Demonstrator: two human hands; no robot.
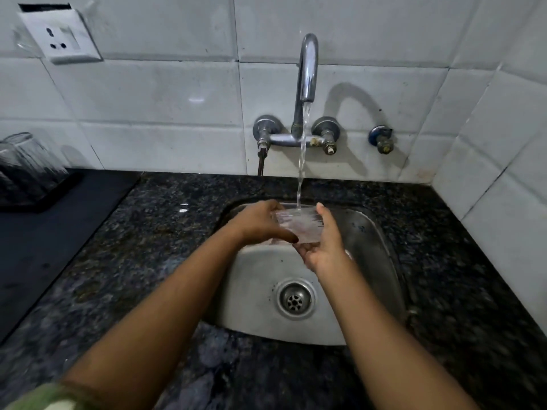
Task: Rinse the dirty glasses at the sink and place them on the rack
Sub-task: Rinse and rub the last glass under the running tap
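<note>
The glass sits between both hands over the sink, directly under the water stream from the tap; the stream lands at its upper rim. Its long axis appears tilted, mouth up and away from the person, though blur makes this uncertain. The left hand closes its fingers over the glass's left side; the right hand cups the base and right wall, thumb raised along it. Both grip the glass. The rack, with one inverted glass on it, lies well apart on the bench to the left, so the left hand is judged nearer for transfer.
</note>
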